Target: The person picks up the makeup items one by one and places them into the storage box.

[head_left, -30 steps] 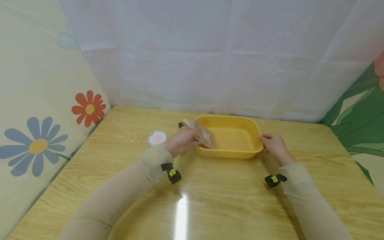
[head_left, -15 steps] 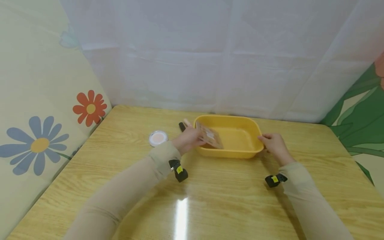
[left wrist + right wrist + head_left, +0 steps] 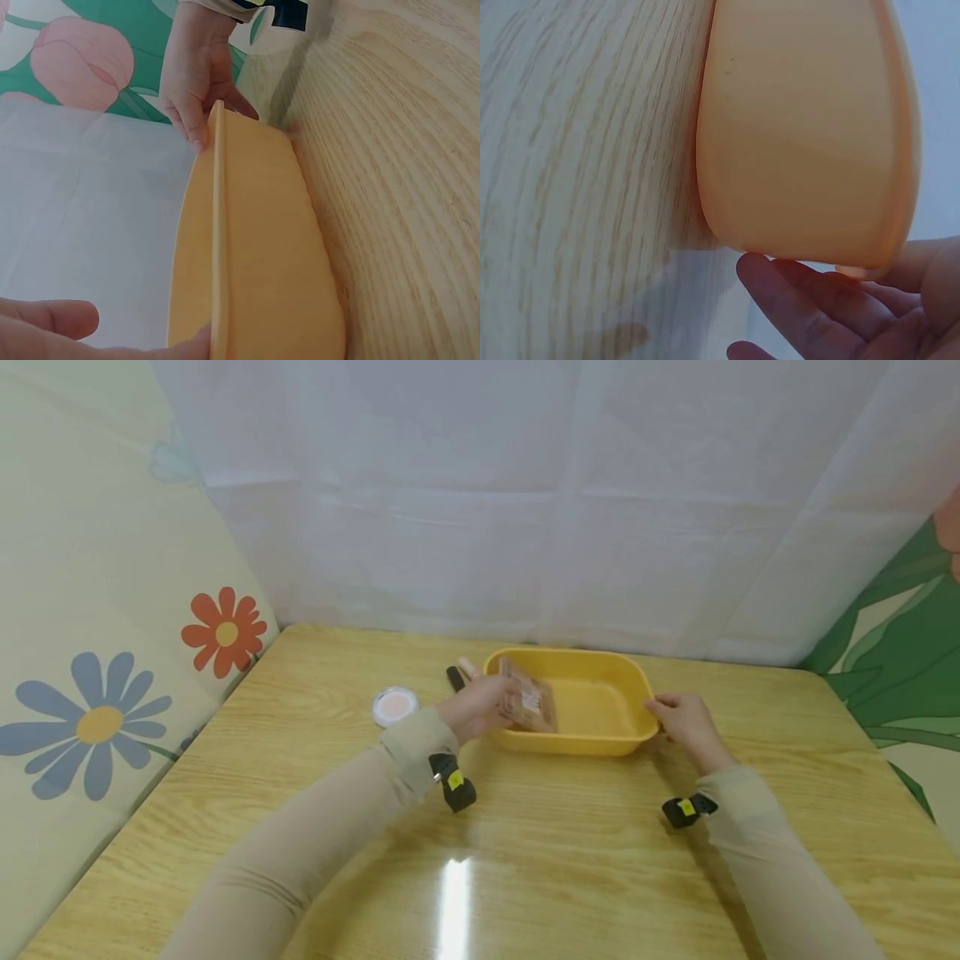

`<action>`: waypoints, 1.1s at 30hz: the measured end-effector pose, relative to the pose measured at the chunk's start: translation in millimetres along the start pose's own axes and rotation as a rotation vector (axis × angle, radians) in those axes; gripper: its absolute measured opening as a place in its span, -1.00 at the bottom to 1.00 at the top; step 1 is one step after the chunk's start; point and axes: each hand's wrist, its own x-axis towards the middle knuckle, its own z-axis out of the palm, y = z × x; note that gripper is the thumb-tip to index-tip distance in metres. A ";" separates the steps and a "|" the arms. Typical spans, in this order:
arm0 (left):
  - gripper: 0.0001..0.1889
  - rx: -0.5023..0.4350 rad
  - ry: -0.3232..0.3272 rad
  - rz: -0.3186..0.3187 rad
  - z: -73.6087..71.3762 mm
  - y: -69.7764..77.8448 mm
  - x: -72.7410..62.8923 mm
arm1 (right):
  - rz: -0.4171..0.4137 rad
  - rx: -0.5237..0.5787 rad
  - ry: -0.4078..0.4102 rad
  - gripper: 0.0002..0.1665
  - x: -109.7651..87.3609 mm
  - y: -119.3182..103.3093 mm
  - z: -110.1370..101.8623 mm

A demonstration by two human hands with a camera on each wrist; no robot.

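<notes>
A yellow plastic basin (image 3: 567, 744) stands on the table. Inside its left end lies a flat, brownish, clear-fronted palette (image 3: 536, 703), slightly blurred. My left hand (image 3: 480, 703) is over the basin's left rim, beside the palette. In the left wrist view its thumb (image 3: 71, 319) stands apart from the fingers, with nothing visible between them; the palette is out of sight there. At the opposite end, my right hand (image 3: 684, 724) pinches the basin's rim, thumb on the inner side and fingers (image 3: 817, 307) under and outside it.
A round white compact with a pinkish centre (image 3: 395, 706) lies left of the basin. A black-ended stick (image 3: 455, 677) and a pale pink stick-like item (image 3: 468, 667) lie behind my left hand, partly covered. A white cloth (image 3: 480, 510) hangs behind the table.
My left hand has moved right over the basin's rim, and the palette has gone from being held tilted to lying lower inside the basin. My right hand has stayed on the rim.
</notes>
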 end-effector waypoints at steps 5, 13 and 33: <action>-0.46 -0.017 0.009 -0.019 1.0 2.4 -0.9 | 0.010 0.009 -0.005 -0.40 0.6 -0.5 -0.7; -0.48 -0.012 -0.028 -0.027 1.1 2.1 2.6 | 0.019 0.009 -0.008 -0.39 1.5 -1.3 -0.8; -0.53 0.203 -0.014 0.086 -4.9 2.8 -12.5 | 0.020 0.005 -0.015 -0.40 1.8 1.8 -0.5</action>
